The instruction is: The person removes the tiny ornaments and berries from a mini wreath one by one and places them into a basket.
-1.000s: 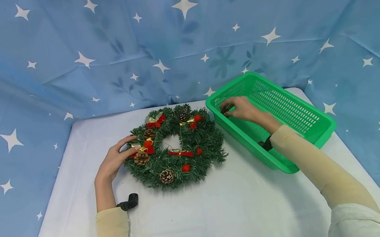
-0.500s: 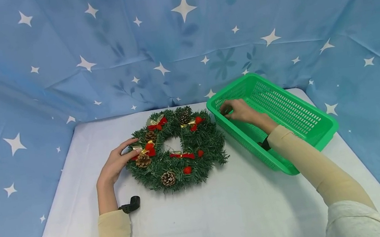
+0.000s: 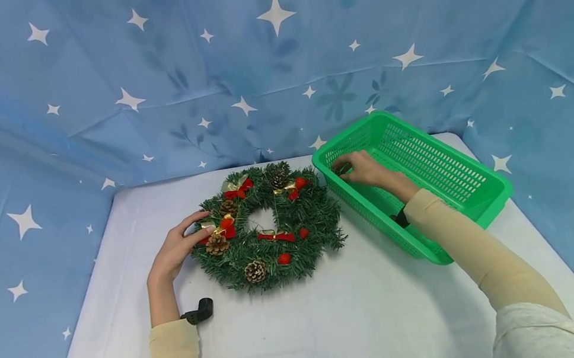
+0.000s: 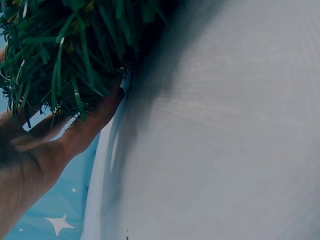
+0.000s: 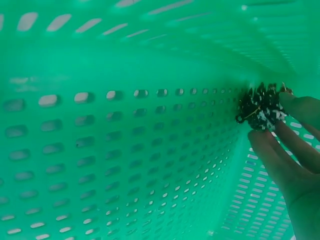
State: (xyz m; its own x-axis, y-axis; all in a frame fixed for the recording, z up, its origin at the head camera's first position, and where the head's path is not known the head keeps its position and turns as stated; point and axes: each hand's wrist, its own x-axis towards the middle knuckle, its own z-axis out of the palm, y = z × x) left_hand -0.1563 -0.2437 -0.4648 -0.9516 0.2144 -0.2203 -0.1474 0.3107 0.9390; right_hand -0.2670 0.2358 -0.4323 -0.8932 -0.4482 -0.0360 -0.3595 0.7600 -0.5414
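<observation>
A green artificial wreath (image 3: 318,214), dressed with red bows, pine cones and red berries, lies flat on the white table. My left hand (image 3: 173,251) grips its left edge; in the left wrist view the fingers and thumb curl round the green needles (image 4: 65,55). My right hand (image 3: 368,170) reaches into the far-left end of a green plastic basket (image 3: 426,156). There, in the right wrist view, its fingertips pinch a dark pine cone (image 5: 262,111) with whitish tips and a thin gold wire, close to the perforated wall.
The basket stands slantwise at the right of the table (image 3: 306,332), its near-left corner close beside the wreath. Blue cloth (image 3: 250,58) with white stars hangs behind and along both sides. A small black wrist camera (image 3: 201,311) sits at the left wrist.
The whole scene shifts slightly in the head view. Both hands stay nearly in place: the left on the wreath's edge, the right inside the basket, its fingers shifting slightly around the pine cone.
</observation>
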